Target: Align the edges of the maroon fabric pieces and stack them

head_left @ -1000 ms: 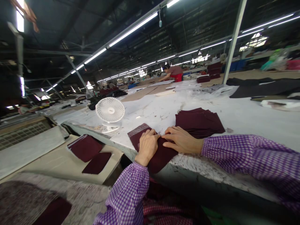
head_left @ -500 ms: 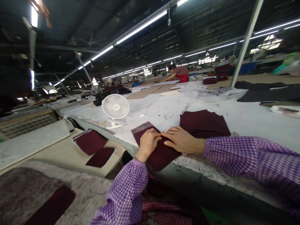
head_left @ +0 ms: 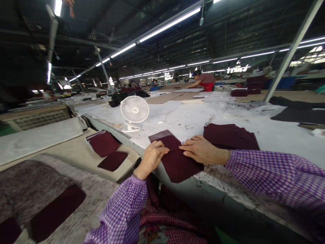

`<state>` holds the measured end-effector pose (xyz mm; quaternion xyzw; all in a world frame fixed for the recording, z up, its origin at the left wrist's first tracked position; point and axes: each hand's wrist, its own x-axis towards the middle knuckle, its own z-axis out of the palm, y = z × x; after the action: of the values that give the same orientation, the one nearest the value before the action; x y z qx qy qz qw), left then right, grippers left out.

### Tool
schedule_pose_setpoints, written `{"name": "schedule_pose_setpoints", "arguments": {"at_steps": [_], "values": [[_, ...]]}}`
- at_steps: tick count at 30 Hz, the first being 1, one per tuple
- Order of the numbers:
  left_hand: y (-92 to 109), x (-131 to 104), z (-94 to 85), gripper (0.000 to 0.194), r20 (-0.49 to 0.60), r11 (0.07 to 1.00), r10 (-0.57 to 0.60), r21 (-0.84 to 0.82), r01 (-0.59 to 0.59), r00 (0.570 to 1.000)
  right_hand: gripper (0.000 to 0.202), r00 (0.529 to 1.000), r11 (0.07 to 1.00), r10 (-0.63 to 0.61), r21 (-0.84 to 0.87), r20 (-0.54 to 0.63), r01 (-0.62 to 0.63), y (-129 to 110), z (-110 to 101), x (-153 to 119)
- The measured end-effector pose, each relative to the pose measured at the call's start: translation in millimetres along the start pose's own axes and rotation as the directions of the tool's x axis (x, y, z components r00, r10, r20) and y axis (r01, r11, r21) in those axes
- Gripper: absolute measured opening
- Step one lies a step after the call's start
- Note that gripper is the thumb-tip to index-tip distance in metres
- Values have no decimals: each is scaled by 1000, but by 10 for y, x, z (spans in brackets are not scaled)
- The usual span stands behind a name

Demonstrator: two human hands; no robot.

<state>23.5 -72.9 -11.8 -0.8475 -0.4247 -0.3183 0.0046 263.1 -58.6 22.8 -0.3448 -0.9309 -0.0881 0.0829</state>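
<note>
A maroon fabric piece (head_left: 181,167) lies at the near edge of the white table, its lower corner hanging over. A fold or seam line crosses it, and a speckled grey strip (head_left: 160,135) shows at its far end. My left hand (head_left: 150,159) pinches the fabric's left edge near that line, thumb and fingers together. Across from it, my right hand (head_left: 203,149) rests on the right side with fingers stretched out flat, fingertips at the line. Beyond my right wrist sits a stack of maroon fabric pieces (head_left: 231,136).
A white fan (head_left: 134,109) stands on the white table (head_left: 177,115). Left, a beige surface (head_left: 76,149) holds maroon pieces (head_left: 104,144). Nearer, more maroon pieces (head_left: 58,211) lie on a speckled surface. Farther back, a person (head_left: 204,80) leans over the table. A metal post (head_left: 294,51) rises at right.
My left hand has shifted left, away from my right hand, baring the line across the fabric. My right hand stays flat on the fabric. The whole view has shifted slightly.
</note>
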Motion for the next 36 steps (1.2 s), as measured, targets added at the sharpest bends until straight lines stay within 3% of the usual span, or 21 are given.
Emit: {"name": "schedule_pose_setpoints", "arguments": {"at_steps": [9, 15, 22, 31, 36], "values": [[24, -95, -50, 31, 11, 965, 124, 231, -123, 992, 42, 969, 990, -55, -111, 242, 84, -255, -274, 282], [-73, -177, -66, 28, -46, 998, 56, 30, -55, 997, 50, 911, 984, -81, -115, 404, 138, -388, -401, 466], [-169, -241, -114, 11, -92, 952, -89, -300, 57, 992, 53, 887, 974, -92, -144, 453, 174, -418, -468, 524], [-182, -239, -101, 16, -104, 955, -33, -296, 1, 994, 55, 855, 968, -127, -125, 503, 217, -419, -489, 574], [-187, -239, -85, 17, -142, 941, -151, -324, 99, 978, 57, 828, 954, -200, -86, 524, 286, -384, -471, 639]]}}
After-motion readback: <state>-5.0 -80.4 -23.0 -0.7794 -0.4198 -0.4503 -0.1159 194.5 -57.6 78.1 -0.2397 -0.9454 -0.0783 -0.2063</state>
